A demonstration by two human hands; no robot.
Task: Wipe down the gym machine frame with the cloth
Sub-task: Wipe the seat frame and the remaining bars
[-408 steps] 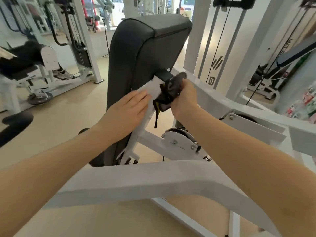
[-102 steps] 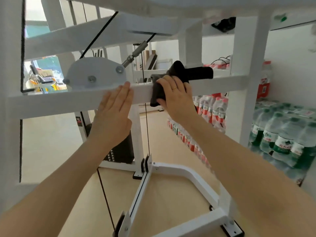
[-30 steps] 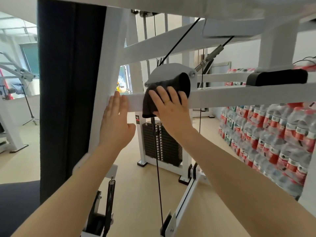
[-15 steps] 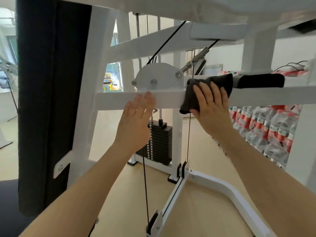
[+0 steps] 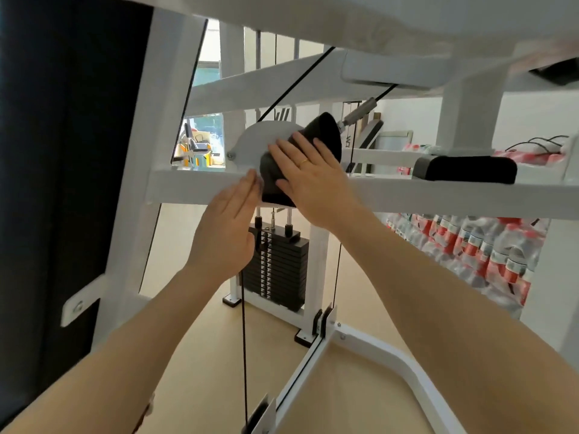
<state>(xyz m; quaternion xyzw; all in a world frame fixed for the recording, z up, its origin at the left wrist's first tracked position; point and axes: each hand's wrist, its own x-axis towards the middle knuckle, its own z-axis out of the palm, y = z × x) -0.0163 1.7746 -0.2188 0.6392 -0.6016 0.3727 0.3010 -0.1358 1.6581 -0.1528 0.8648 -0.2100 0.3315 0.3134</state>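
The right hand (image 5: 316, 180), fingers flat, is pressing the cloth (image 5: 322, 136) against the pulley plate (image 5: 253, 145) above the crossbar (image 5: 438, 195), the open left hand (image 5: 228, 227) bracing beside it; wiping looks mid-way, with bars remaining.

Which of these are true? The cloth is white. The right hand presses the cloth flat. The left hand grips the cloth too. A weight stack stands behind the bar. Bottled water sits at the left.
1. The cloth is white: false, it is dark.
2. The right hand presses it with straight fingers: true.
3. The left hand grips the cloth: false, it lies open by the white bar.
4. A weight stack stands behind the bar: true.
5. Bottled water sits at the left: false, it is at the right.
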